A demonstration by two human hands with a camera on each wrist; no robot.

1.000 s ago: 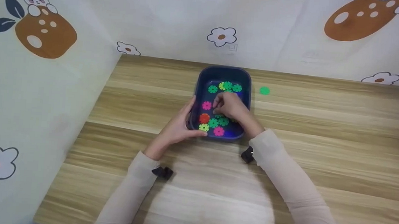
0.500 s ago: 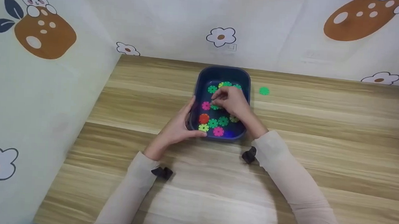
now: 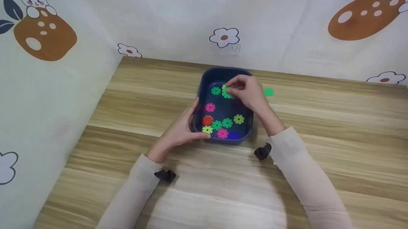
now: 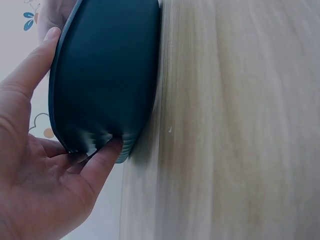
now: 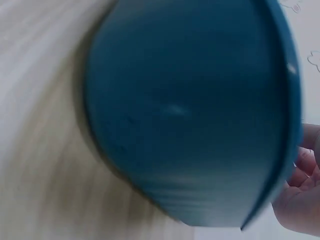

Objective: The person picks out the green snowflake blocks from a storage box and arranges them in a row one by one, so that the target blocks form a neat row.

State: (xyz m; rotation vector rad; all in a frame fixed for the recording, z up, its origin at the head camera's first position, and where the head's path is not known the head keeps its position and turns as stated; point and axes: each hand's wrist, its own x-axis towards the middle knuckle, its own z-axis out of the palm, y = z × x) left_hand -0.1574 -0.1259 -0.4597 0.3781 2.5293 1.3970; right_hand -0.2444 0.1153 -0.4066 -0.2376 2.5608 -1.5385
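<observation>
A dark blue plastic bin [image 3: 225,70] stands on the wooden table in the head view, with flower-shaped notched discs inside it. My left hand [image 3: 183,129] holds its near left corner, thumb over the near rim and fingers along the left side. The left wrist view shows the fingers against the bin's outer wall [image 4: 107,65]. Over the far part of the bin, my right hand [image 3: 250,92] pinches a green notched disc [image 3: 226,93] at its fingertips. Other discs lie below: a pink disc [image 3: 210,107], an orange-red disc [image 3: 208,121] and a yellow-green disc [image 3: 239,119].
One loose green disc [image 3: 269,92] lies on the table [image 3: 331,137] right of the bin. A patterned wall [image 3: 267,32] rises behind the table's far edge, and another stands at its left. The bin's wall [image 5: 185,110] fills much of the right wrist view.
My right hand has moved up and toward the far end of the bin, with the green disc at its fingertips. The near discs are uncovered. My left hand keeps its place on the bin.
</observation>
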